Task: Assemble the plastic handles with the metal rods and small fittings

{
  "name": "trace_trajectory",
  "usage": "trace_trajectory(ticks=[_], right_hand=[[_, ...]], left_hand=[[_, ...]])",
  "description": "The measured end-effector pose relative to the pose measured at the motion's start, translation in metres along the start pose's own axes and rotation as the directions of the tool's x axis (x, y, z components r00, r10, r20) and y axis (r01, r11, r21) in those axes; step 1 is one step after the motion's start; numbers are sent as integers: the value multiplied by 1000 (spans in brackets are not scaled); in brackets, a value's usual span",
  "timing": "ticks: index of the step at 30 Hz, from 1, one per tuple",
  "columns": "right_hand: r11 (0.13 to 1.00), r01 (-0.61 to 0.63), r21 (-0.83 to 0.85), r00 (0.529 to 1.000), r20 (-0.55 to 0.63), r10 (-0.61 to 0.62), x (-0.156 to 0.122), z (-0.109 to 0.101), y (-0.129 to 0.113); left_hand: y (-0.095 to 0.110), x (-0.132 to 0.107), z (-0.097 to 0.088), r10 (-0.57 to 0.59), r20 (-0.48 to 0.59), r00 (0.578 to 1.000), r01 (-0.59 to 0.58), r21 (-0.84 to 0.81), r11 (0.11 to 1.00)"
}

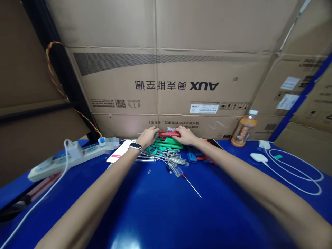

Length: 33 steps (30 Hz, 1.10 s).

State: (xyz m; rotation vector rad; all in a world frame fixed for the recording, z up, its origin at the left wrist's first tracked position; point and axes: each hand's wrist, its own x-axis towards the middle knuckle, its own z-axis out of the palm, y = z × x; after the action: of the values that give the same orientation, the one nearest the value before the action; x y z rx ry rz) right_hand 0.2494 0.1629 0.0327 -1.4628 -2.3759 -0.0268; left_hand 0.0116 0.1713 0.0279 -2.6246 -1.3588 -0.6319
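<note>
Both my hands reach to the far edge of the blue table (160,207). My left hand (148,136), with a white watch on its wrist, and my right hand (185,135) each grip one end of a flat red case (168,134), fingers curled over it. The red case lies on top of a stack of green cases (168,142). In front of the stack lies a heap of several small screwdrivers (171,159) with clear and green handles. One thin screwdriver with a red handle (191,184) lies apart, nearer to me.
A large cardboard box (166,83) walls off the back. An orange drink bottle (243,129) stands at the right, white cables and chargers (293,169) beyond it. Blue cases (192,155) lie under my right wrist. A power strip (62,160) and white card (119,152) sit at the left.
</note>
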Motion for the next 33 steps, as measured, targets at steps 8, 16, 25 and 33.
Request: trace_trajectory(ticks=[8, 16, 25, 33], right_hand=[[1000, -20, -23, 999, 35, 21, -3, 12, 6], [990, -114, 79, 989, -89, 121, -35, -6, 5], [895, -444, 42, 872, -210, 443, -116, -26, 14], [862, -483, -156, 871, -182, 456, -110, -26, -1]], left_hand=[[-17, -2, 28, 32, -12, 999, -33, -28, 999], [-4, -10, 14, 36, -65, 997, -38, -35, 999], [80, 7, 7, 227, 19, 974, -223, -133, 966], [126, 38, 38, 272, 98, 957, -252, -180, 951]])
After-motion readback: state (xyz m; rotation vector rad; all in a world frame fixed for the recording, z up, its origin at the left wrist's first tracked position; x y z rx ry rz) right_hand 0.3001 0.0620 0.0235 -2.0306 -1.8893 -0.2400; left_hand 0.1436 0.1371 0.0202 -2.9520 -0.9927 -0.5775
